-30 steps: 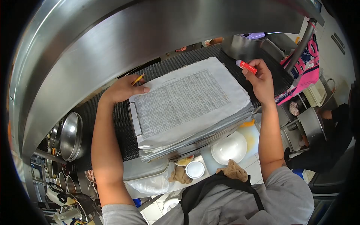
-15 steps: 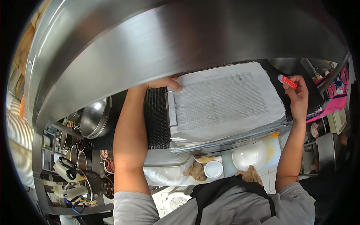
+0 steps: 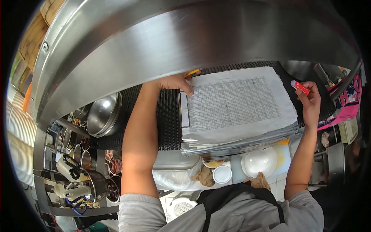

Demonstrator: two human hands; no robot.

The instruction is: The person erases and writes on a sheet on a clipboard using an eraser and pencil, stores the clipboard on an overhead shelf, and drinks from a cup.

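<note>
Right hand (image 3: 310, 99) pinching red tube (image 3: 300, 87); left hand (image 3: 174, 81) holding yellow pencil (image 3: 192, 72), thumb on sheet (image 3: 235, 102).

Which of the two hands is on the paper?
The left hand: its thumb rests on the paper beside the clip. The right hand is off it, holding a red tube.

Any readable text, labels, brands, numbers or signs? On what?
No whole word or number is legible.
Pink item: large letters, skewed and partly hidden; word unreadable.
Red tube in the right hand: pale print, too small.
Top sheet: dense grid, line of print above; too small.
</note>
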